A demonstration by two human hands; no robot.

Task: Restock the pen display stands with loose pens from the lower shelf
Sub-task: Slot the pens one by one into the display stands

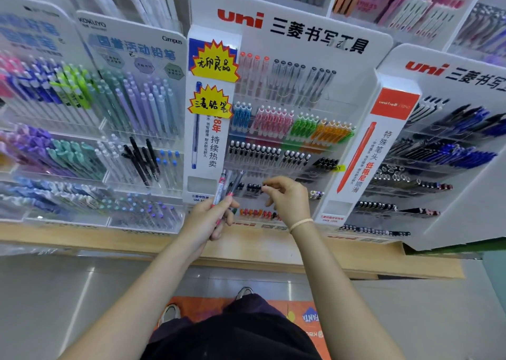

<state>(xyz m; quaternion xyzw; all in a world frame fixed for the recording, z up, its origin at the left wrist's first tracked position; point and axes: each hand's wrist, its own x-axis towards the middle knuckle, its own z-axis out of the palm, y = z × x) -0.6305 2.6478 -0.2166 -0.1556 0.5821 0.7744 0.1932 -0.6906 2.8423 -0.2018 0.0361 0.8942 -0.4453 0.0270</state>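
Note:
My left hand [210, 218] grips a small bunch of loose pens [228, 185], some with red trim and one dark, their tips pointing up in front of the white uni display stand [290, 33]. My right hand [287, 198] is just to the right, with fingers curled and thumb and forefinger pinched at a dark pen cap [264, 187] in a lower row of that stand. Whether it holds that pen is unclear. Rows of black, pink, green and orange pens fill the stand's upper tiers.
A Kokuyo pencil stand [131, 47] is on the left and a second uni stand [438, 91] on the right. All rest on a wooden shelf [328, 252]. Below are a grey floor, an orange mat [306, 316] and my shoes.

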